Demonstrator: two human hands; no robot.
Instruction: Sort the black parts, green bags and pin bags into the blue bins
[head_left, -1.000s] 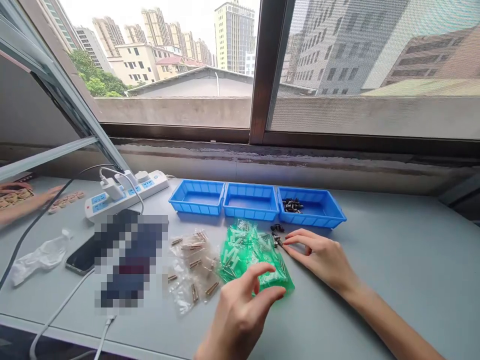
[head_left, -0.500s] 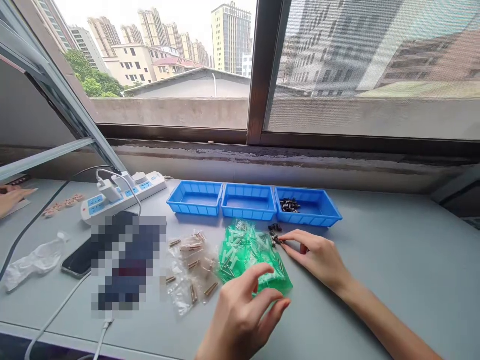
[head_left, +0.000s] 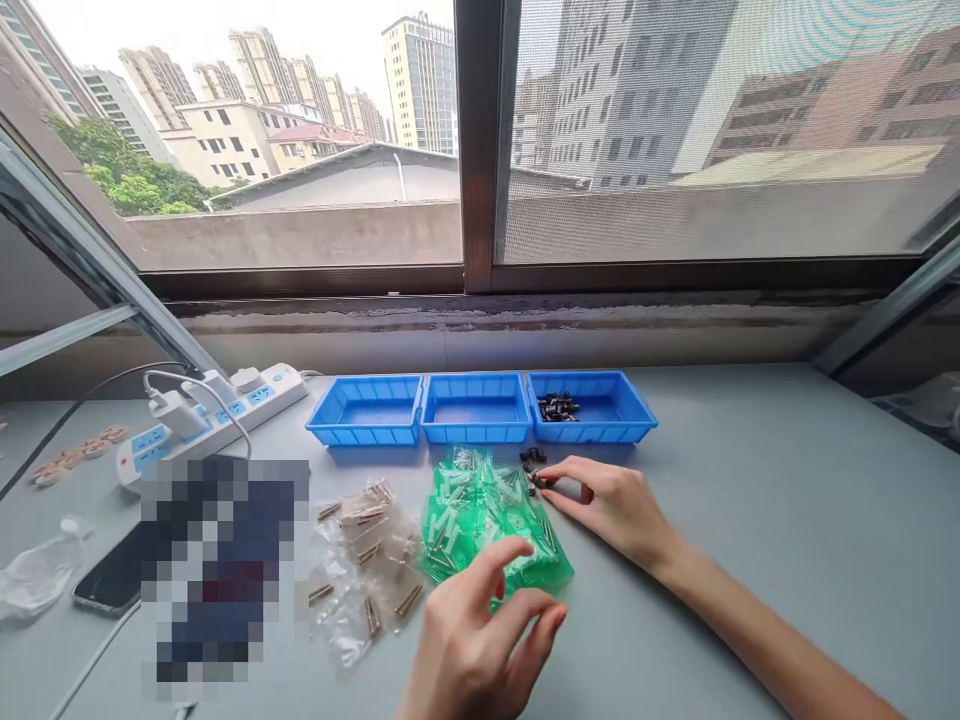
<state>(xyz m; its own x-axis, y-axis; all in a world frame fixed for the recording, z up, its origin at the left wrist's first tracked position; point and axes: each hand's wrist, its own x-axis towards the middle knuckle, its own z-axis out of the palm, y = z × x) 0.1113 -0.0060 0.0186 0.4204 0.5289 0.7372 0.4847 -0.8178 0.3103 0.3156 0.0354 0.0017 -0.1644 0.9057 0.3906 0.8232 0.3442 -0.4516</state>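
Note:
My right hand (head_left: 619,505) reaches in from the right, thumb and forefinger pinched on a small dark part (head_left: 537,481) beside the green bags' upper right edge. Another black piece (head_left: 533,455) lies just behind it. My left hand (head_left: 484,625) hovers over the near edge of the green bags (head_left: 480,515), fingers curled but apart, nothing between them. The green bags hold screws and pale plugs. Left of them lie clear bags (head_left: 367,560) with brass-coloured screws. Dark parts (head_left: 557,406) sit in the right blue bin (head_left: 634,425).
Two more blue bins (head_left: 364,435) (head_left: 476,433) stand in the same row before the window. At the left are a white power strip (head_left: 262,405), a phone (head_left: 112,575), cables, crumpled plastic (head_left: 37,580) and small tan pieces (head_left: 79,455).
The view has turned slightly right, so everything sits further left in the picture. Both hands keep nearly the same pose, and the other person's hand at the left edge is out of view.

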